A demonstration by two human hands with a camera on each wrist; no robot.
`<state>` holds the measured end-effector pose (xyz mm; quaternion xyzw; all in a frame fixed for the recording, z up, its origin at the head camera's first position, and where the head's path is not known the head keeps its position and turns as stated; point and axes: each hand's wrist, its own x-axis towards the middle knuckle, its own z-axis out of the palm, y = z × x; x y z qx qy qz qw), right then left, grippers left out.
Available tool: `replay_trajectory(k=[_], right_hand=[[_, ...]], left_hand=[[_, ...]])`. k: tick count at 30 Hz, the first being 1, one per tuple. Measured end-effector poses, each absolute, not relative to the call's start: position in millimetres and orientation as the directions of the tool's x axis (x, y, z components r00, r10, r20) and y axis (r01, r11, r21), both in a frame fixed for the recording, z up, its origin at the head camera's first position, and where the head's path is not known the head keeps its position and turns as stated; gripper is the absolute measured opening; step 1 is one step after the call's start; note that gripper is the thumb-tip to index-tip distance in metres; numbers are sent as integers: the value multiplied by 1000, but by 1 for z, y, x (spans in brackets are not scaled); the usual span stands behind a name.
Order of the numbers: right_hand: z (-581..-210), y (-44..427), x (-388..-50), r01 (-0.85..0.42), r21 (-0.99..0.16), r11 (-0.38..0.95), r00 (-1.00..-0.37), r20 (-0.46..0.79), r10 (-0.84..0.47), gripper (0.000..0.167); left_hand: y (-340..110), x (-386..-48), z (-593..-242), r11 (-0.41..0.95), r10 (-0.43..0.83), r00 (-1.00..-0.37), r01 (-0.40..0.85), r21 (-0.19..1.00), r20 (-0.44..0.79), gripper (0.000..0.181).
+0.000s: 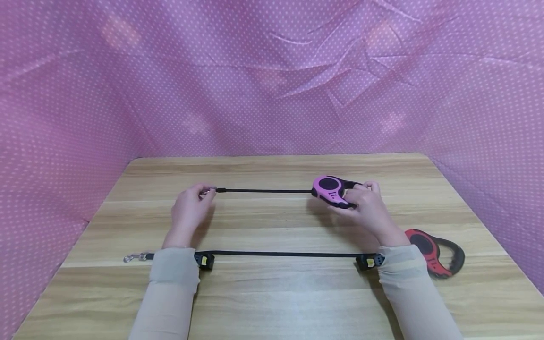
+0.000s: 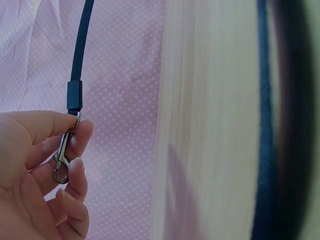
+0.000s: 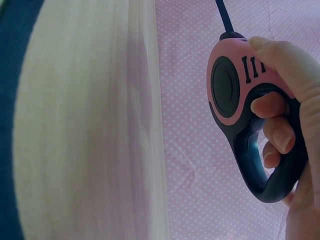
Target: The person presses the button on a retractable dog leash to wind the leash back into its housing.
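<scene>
My left hand [image 1: 191, 208] pinches the metal snap hook [image 2: 62, 157] between thumb and fingers. From that hook a black cord [image 1: 267, 191] runs straight and taut across to a pink and black retractable dog leash [image 1: 327, 186]. My right hand [image 1: 367, 208] grips this leash by its looped handle. In the right wrist view, fingers curl through the loop while the thumb [image 3: 275, 52] lies along the pink casing [image 3: 232, 52]. Both hands hold the leash above the table, as the shadows below suggest.
Nearer on the wooden table [image 1: 272, 297] lies a red and black retractable leash [image 1: 427, 250] at the right. Its black cord [image 1: 280, 255] stretches left to another snap hook [image 1: 135, 257], passing behind my wrists. Pink dotted cloth [image 1: 272, 94] hangs around the table's back and sides.
</scene>
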<state>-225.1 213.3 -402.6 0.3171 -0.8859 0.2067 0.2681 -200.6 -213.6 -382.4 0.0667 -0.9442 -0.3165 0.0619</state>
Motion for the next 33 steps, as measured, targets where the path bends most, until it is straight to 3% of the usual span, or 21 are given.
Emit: replay_trajectory(k=[6,33], right_hand=[[-403,212,-225,-669,-196,717,-659,603,-450,40],[-402,208,-225,-683,-173,710,-638,614,-465,41]], left_hand=[[-211,-201,-384,793,-159,-985,-85,603,71,40],[-202,-202,-383,807,-139,-986,-62,588,87,36]])
